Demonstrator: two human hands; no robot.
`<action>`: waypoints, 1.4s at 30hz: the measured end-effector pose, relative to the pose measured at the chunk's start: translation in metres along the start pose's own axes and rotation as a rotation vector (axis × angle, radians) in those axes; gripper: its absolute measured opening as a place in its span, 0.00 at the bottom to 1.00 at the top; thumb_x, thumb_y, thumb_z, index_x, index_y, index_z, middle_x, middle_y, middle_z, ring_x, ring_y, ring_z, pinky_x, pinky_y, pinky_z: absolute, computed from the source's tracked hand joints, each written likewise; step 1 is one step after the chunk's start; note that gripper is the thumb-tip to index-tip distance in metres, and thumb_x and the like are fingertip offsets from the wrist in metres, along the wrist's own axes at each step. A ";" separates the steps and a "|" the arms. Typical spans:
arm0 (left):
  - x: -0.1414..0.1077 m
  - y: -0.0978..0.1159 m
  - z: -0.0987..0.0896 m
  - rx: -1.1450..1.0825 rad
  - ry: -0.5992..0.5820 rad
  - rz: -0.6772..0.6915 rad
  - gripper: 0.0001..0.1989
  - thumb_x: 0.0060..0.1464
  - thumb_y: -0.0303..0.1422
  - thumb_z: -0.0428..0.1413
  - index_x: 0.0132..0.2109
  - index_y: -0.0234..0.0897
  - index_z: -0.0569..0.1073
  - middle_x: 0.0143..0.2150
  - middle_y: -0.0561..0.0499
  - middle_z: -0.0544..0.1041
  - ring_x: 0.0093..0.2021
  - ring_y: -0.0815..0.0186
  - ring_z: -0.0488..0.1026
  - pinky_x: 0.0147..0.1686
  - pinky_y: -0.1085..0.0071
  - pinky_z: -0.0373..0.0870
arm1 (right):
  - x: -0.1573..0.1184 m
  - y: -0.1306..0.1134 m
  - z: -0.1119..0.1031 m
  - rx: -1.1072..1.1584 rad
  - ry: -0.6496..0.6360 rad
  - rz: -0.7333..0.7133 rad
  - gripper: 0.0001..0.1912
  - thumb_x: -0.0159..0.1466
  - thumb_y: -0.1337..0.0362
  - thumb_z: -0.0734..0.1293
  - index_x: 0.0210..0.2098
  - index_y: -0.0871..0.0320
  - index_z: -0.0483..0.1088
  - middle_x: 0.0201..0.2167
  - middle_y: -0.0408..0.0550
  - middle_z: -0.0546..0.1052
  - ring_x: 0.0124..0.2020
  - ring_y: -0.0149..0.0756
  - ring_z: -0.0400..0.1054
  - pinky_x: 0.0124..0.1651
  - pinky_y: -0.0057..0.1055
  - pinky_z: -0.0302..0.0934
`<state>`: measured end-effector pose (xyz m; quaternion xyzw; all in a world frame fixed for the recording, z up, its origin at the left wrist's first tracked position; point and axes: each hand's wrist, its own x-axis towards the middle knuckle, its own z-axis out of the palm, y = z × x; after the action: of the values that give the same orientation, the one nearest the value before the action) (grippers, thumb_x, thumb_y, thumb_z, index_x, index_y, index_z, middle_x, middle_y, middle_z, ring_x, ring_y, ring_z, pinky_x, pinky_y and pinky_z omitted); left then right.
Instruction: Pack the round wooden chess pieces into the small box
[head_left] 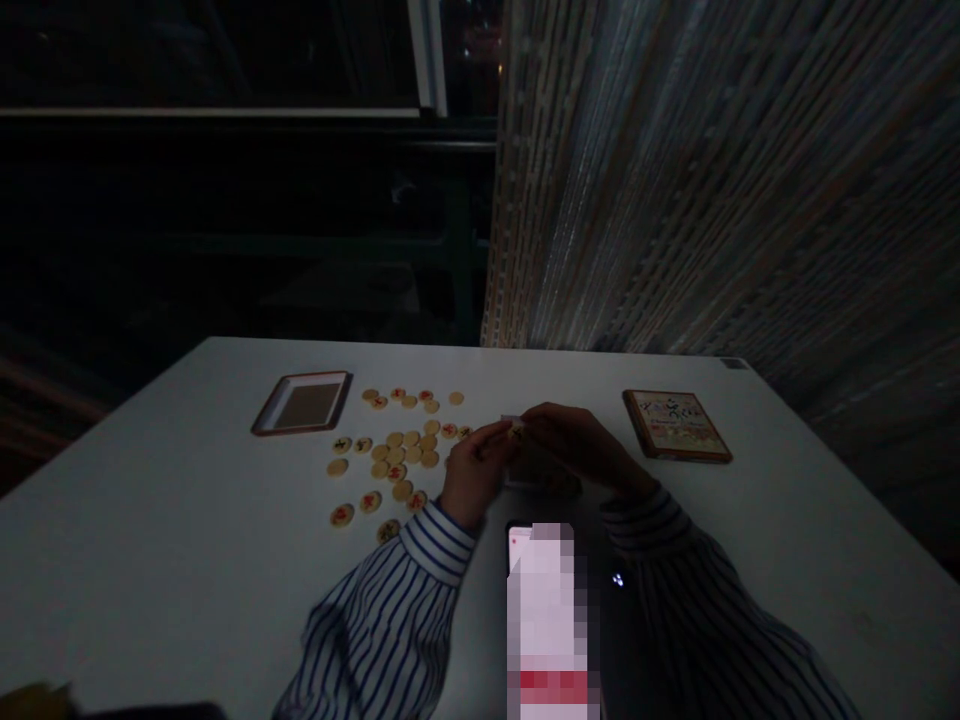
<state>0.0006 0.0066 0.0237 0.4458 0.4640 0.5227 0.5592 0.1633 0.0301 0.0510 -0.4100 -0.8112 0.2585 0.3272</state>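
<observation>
Near the middle of the white table, my left hand is closed, its thumb and fingers pinching a round wooden piece with a dark character. My right hand reaches in from the right with its fingertips at the same piece; whether it also grips anything is hard to see in the dim light. A dark flat box lies partly hidden below the hands. Left of my left hand many round wooden pieces lie scattered, some showing red or dark characters, others plain.
An open shallow tray lies at the back left of the white table. A box with a printed lid is at the right. A lit phone lies between my forearms. A string curtain hangs behind the table.
</observation>
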 end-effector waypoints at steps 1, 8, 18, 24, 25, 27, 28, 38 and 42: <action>0.000 -0.002 0.000 0.006 0.000 -0.004 0.15 0.42 0.32 0.59 0.41 0.35 0.74 0.38 0.46 0.78 0.37 0.64 0.74 0.39 0.68 0.70 | 0.000 0.001 0.001 0.016 -0.003 -0.001 0.09 0.61 0.62 0.60 0.37 0.59 0.68 0.31 0.46 0.75 0.31 0.30 0.69 0.34 0.27 0.62; 0.000 -0.006 -0.001 0.040 -0.008 0.004 0.15 0.42 0.32 0.59 0.41 0.34 0.74 0.38 0.46 0.78 0.38 0.64 0.74 0.39 0.69 0.70 | -0.001 0.000 0.003 0.119 -0.040 0.015 0.09 0.61 0.61 0.61 0.36 0.58 0.70 0.32 0.46 0.76 0.33 0.31 0.69 0.36 0.28 0.63; -0.004 0.003 -0.002 0.135 0.051 0.021 0.11 0.44 0.35 0.57 0.35 0.33 0.76 0.30 0.48 0.78 0.31 0.67 0.73 0.33 0.72 0.69 | -0.001 0.006 0.006 0.219 -0.082 0.054 0.10 0.59 0.60 0.63 0.36 0.58 0.72 0.33 0.46 0.77 0.34 0.32 0.70 0.38 0.29 0.65; -0.004 0.002 -0.002 0.103 0.068 -0.017 0.11 0.41 0.35 0.59 0.33 0.34 0.76 0.28 0.49 0.78 0.29 0.68 0.72 0.31 0.73 0.69 | -0.002 0.005 0.006 0.247 -0.086 0.071 0.10 0.58 0.60 0.64 0.36 0.59 0.72 0.32 0.47 0.77 0.34 0.32 0.71 0.37 0.29 0.65; -0.003 0.002 -0.002 0.099 0.067 -0.025 0.11 0.41 0.35 0.59 0.33 0.34 0.76 0.28 0.49 0.77 0.29 0.68 0.72 0.31 0.73 0.69 | -0.001 0.003 0.006 0.235 -0.088 0.062 0.10 0.58 0.60 0.64 0.36 0.59 0.72 0.32 0.47 0.77 0.34 0.32 0.71 0.37 0.28 0.65; -0.003 0.001 -0.003 0.085 0.072 -0.035 0.11 0.40 0.35 0.59 0.33 0.34 0.76 0.28 0.50 0.77 0.29 0.68 0.72 0.31 0.73 0.69 | -0.001 0.001 0.004 0.196 -0.085 0.041 0.10 0.58 0.60 0.64 0.36 0.59 0.72 0.32 0.47 0.77 0.33 0.32 0.70 0.36 0.28 0.64; -0.003 0.000 -0.003 0.075 0.079 -0.038 0.11 0.40 0.35 0.60 0.33 0.34 0.76 0.28 0.50 0.77 0.28 0.69 0.72 0.31 0.73 0.68 | -0.001 0.000 0.003 0.171 -0.080 0.036 0.10 0.59 0.60 0.64 0.36 0.59 0.72 0.32 0.47 0.77 0.33 0.31 0.70 0.36 0.28 0.64; -0.002 -0.005 -0.004 -0.160 0.118 -0.094 0.14 0.40 0.35 0.61 0.37 0.34 0.74 0.32 0.50 0.77 0.30 0.69 0.73 0.34 0.72 0.69 | -0.002 0.003 0.005 0.221 -0.053 0.021 0.11 0.59 0.64 0.63 0.42 0.59 0.68 0.37 0.49 0.75 0.37 0.32 0.69 0.40 0.30 0.64; -0.003 -0.005 -0.002 -0.223 0.123 -0.105 0.15 0.39 0.34 0.61 0.37 0.33 0.74 0.32 0.49 0.77 0.30 0.68 0.74 0.35 0.70 0.70 | -0.001 0.000 0.005 0.239 -0.057 0.033 0.11 0.60 0.63 0.62 0.41 0.60 0.68 0.36 0.50 0.75 0.37 0.33 0.69 0.39 0.31 0.64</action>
<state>-0.0008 0.0033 0.0183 0.3229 0.4594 0.5673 0.6024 0.1600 0.0282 0.0468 -0.3736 -0.7768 0.3704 0.3463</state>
